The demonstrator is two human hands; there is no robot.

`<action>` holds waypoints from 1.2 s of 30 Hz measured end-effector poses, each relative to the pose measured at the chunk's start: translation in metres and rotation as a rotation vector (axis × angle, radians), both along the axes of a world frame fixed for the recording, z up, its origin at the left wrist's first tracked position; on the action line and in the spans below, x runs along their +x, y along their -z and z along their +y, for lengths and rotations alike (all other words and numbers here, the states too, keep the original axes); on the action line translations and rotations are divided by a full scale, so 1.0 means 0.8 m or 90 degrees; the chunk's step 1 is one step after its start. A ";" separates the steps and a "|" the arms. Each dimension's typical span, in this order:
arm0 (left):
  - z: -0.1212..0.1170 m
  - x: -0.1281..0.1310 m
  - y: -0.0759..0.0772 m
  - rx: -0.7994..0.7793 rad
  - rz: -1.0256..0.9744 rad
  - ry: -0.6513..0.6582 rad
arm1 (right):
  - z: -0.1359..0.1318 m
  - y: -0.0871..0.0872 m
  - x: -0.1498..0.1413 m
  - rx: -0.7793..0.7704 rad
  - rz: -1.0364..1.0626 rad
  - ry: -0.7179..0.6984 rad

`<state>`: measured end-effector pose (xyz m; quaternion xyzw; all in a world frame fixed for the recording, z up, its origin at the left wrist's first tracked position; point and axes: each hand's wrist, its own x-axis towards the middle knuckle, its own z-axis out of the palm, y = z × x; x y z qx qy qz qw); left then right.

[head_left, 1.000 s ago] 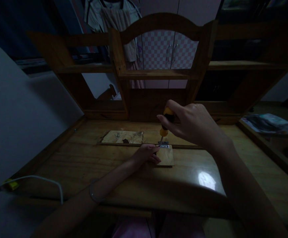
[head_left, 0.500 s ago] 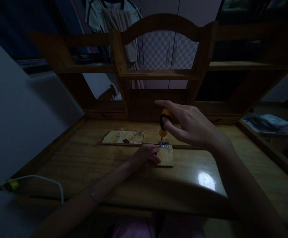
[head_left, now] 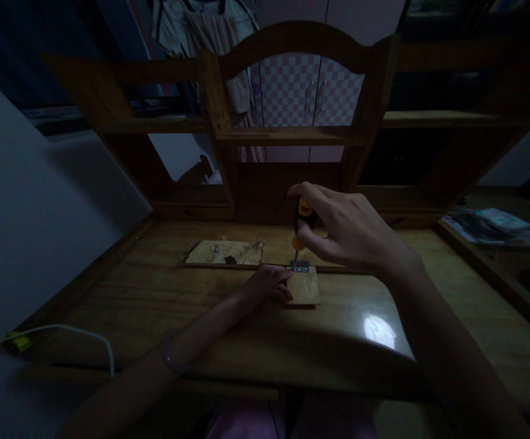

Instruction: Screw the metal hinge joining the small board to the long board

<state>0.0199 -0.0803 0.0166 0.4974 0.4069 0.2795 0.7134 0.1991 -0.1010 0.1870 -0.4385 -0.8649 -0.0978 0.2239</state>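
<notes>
Here, hinge (head_left: 302, 267) between the hands (head_left: 270, 282) (head_left: 351, 230)

No text, label, brand, number or sign can be read here. On the pale, flat, thin sheets (head_left: 505, 218) beyond the right edge of the varnished wooden worktop (head_left: 155, 299), any print (if there is some) is too dark to make out. On the yellow-and-black screwdriver (head_left: 304, 209), partly hidden, no lettering is readable.
</notes>
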 end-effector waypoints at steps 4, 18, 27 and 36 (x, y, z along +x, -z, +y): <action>0.001 0.002 0.001 -0.008 0.045 -0.010 | -0.001 -0.001 0.001 -0.040 0.039 -0.058; 0.003 -0.002 0.010 0.012 0.007 -0.007 | 0.002 0.004 -0.005 0.016 -0.014 0.046; 0.000 0.002 0.003 0.010 0.029 -0.007 | -0.004 -0.002 -0.003 0.020 -0.022 0.054; 0.002 0.001 0.011 0.007 0.013 -0.014 | -0.004 -0.002 0.001 0.047 -0.032 0.065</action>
